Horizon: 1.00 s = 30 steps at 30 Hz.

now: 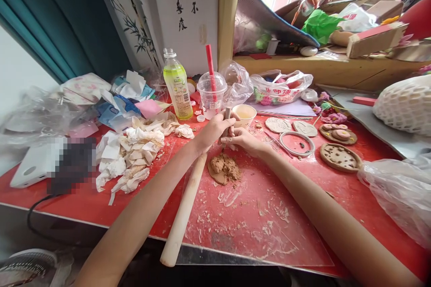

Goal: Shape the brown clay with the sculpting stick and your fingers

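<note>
Brown clay lies rough under 2 busy hands, while shaped pieces rest off to the right

Nearest, a pale rolling pin [183, 213] lies slantwise, its near end past the edge of the red table [353, 193] and its far end just beside the brown clay [224, 170]. That clay sits on a clear sheet [259, 242] strewn with scraps, just below the hands. It is a lumpy mound with no finished form, so work on it looks to be at an early stage, with its shaping left to do.

Above it, the left hand [218, 128] is curled closed around a slim tool [228, 113]. The right hand [245, 140] is partly closed, its fingertips at the tool's lower part; I cannot tell how firmly they grip, nor whether the tip touches the clay.

To the right, a spotted disc [340, 158], a disc bearing pink rounds [337, 134] and, farther off, 2 pale flat pieces [278, 124] already have clear shapes and seem done or nearly so. Beyond the hands stands a paper cup [245, 116] holding liquid.
</note>
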Tool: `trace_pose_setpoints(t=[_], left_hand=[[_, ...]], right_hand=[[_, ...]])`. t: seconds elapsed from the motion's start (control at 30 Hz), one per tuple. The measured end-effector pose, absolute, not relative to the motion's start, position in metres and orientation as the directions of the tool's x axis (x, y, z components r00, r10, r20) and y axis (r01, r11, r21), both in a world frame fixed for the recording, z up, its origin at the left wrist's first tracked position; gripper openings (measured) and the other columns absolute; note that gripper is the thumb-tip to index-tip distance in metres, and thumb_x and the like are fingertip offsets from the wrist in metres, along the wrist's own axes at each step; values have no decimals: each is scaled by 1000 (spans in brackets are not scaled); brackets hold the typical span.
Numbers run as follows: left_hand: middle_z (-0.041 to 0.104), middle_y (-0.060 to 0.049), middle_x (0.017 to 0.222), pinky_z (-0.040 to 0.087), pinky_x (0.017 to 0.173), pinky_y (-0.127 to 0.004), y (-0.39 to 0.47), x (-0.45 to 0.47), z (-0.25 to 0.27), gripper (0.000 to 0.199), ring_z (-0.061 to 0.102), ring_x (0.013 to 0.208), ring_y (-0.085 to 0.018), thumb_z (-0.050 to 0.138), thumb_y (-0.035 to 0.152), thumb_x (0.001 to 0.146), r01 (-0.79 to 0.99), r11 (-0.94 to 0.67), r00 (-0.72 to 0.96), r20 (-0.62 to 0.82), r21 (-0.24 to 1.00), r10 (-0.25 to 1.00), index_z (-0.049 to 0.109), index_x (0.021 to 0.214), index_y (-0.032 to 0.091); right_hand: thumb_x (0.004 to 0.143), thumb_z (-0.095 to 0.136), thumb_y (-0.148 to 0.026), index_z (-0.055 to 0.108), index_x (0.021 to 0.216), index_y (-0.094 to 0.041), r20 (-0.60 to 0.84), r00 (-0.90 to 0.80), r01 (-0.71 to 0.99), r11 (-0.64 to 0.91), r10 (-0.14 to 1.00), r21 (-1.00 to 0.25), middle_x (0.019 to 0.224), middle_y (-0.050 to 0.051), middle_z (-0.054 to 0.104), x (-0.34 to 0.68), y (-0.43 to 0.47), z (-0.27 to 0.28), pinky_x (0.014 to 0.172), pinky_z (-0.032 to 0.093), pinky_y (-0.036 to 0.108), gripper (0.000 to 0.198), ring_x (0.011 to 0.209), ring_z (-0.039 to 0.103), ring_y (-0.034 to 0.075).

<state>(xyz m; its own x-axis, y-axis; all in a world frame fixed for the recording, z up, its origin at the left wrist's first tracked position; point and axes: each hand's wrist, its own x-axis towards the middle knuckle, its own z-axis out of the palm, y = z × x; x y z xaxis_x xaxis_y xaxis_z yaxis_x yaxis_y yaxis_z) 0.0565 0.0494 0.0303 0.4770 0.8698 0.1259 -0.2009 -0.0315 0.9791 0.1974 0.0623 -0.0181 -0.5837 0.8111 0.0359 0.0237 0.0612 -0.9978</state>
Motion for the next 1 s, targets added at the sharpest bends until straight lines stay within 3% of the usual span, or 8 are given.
trace_pose_setpoints(t=[0.17,0.43,0.6,0.9,1.0], left_hand=[[53,1,69,42,48,-17,56,54,24,8,54,57,-8,52,20,84,-205,-49,497,147,978,855,53,90,15],[49,5,62,36,40,-16,62,57,17,10,48,47,-5,56,20,84,-351,50,368,89,935,925,48,85,15],[44,6,58,32,38,-15,63,57,13,6,45,44,-4,48,15,87,-405,65,336,82,912,938,45,82,15],[43,6,57,31,38,-15,62,57,12,8,43,43,-5,46,17,89,-394,94,370,64,914,927,43,82,16],[39,6,56,34,41,-15,64,58,11,9,41,43,-5,47,16,89,-417,125,405,60,900,913,42,82,15]], right_hand=[[70,68,-41,41,51,-17,42,-562,64,95,826,-993,46,-5,46,197,62,-19,49,25,26,42,44,37,6],[76,61,-47,47,62,-17,33,-548,193,165,836,-967,47,-5,46,194,61,-18,46,24,25,36,41,37,6],[76,59,-50,48,61,-17,18,-525,260,180,851,-949,44,-5,43,193,60,-15,43,20,25,39,39,32,5],[71,64,-55,46,57,-17,3,-496,274,159,868,-949,45,-4,43,194,59,-17,43,18,25,44,41,33,5],[69,58,-65,51,57,-16,9,-494,206,127,869,-970,47,-1,47,195,58,-17,43,21,25,52,42,35,7]])
